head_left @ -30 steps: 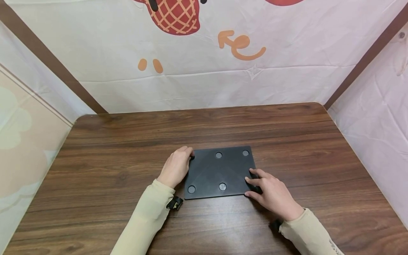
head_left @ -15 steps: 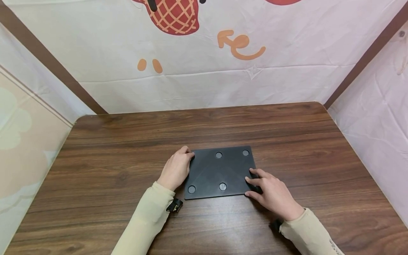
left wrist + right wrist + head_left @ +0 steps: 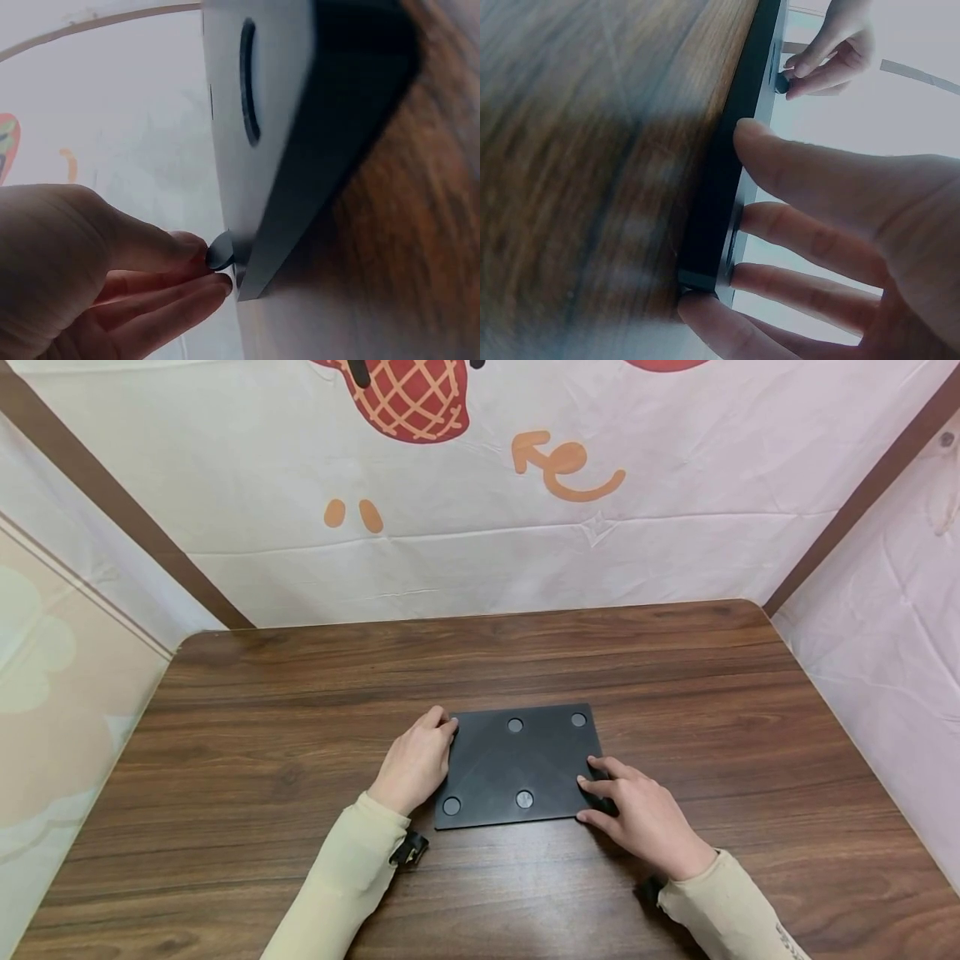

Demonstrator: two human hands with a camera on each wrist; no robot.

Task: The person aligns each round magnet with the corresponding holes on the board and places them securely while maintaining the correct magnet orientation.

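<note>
A flat black rectangular box (image 3: 517,764) lies on the table, with several round recesses along its top. My left hand (image 3: 415,764) is at its far left corner. In the left wrist view the thumb and fingers pinch a small black round pad (image 3: 221,253), tilted up at the box's face; whether it still sticks there I cannot tell. My right hand (image 3: 647,818) holds the near right corner. In the right wrist view its thumb (image 3: 756,142) presses one side of the box, two fingers touch the top, and another finger reaches round the end.
The brown wood-grain table (image 3: 300,693) surrounds the box. A white printed cloth (image 3: 480,568) hangs behind the table's far edge, with more cloth at both sides. A small black wrist device (image 3: 409,848) sits on the left sleeve.
My left hand has shifted slightly at the far left corner, and its fingers now cover the dark spot seen there a second ago. The right hand and box stay in place.
</note>
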